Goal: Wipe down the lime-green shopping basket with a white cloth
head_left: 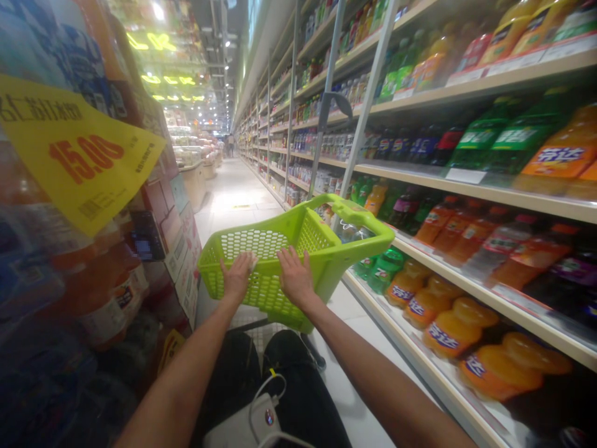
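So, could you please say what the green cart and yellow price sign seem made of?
Green cart: likely moulded plastic, smooth with a soft sheen, going by its even colour and perforations.
Yellow price sign: probably matte paper or card, a thin printed sheet without glare.

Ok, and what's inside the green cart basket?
Its perforated far wall and divider panel show; the near wall covers the bottom, so anything low down there can't be seen.

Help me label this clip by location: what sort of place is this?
Probably a supermarket: shelves packed with drink bottles, a yellow price sign on the left, and a green shopping cart.
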`<state>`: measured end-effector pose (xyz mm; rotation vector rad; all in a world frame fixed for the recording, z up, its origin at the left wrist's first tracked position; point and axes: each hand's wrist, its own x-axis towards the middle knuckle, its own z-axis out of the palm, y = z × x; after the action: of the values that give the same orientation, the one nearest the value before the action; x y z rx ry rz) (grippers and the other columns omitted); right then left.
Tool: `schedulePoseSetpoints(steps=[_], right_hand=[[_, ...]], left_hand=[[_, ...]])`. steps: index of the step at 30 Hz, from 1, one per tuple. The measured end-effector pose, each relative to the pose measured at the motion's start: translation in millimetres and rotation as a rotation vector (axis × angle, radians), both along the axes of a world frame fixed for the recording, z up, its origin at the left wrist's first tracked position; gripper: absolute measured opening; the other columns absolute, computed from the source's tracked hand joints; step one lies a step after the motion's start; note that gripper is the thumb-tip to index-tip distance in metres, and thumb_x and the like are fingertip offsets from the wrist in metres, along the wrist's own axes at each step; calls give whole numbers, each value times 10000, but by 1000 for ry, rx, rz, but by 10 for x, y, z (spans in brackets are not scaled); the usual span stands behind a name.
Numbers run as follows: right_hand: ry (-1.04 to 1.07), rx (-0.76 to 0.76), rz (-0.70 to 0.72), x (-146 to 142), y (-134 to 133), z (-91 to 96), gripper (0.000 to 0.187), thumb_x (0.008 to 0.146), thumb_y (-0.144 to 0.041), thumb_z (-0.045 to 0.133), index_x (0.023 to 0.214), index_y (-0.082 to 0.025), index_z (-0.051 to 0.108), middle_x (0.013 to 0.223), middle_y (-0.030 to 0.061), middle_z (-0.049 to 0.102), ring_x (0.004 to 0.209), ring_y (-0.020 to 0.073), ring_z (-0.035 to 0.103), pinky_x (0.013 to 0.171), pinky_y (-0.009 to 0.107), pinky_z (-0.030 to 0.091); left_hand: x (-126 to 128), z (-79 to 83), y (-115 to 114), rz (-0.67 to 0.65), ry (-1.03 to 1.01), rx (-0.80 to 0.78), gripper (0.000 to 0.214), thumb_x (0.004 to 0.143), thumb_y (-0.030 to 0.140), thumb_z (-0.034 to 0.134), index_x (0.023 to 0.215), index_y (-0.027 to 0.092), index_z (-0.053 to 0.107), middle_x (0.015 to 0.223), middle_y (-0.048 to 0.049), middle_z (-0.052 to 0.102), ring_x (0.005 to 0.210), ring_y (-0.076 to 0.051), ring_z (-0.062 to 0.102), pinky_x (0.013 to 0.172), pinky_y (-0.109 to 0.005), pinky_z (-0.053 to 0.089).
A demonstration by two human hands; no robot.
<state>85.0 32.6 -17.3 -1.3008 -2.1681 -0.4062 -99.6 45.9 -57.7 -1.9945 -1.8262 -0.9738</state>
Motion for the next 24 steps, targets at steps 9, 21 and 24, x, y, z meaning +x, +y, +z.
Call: schedulePoseSetpoints(steps=[9, 21, 24], right_hand=[[30, -10, -44, 166, 7, 23, 519, 767, -121, 439, 1284, -88, 453, 1355, 125, 445, 1298, 284, 310, 1072, 522, 88], [73, 37, -108, 410, 11, 98, 513, 773, -110, 406, 1283, -91, 451, 1346, 122, 458, 1299, 273, 312, 1071, 532, 96], [82, 38, -123, 481, 10, 113, 519, 766, -114, 413, 1283, -84, 452, 1344, 130, 458, 1299, 275, 313, 1072, 529, 99]], left_hand=[[85, -13, -19, 44, -61, 35, 377, 861, 145, 407, 1202, 261, 519, 1296, -59, 522, 1221, -184, 455, 1093, -543, -6], [1011, 265, -11, -175, -28, 36, 350, 880, 184, 386, 1175, 294, 538, 1305, -44, 511, 1230, -180, 446, 1080, -570, -11], [810, 229, -1, -112, -33, 27, 364, 869, 163, 395, 1182, 282, 536, 1297, -56, 519, 1216, -183, 462, 1083, -565, -6]])
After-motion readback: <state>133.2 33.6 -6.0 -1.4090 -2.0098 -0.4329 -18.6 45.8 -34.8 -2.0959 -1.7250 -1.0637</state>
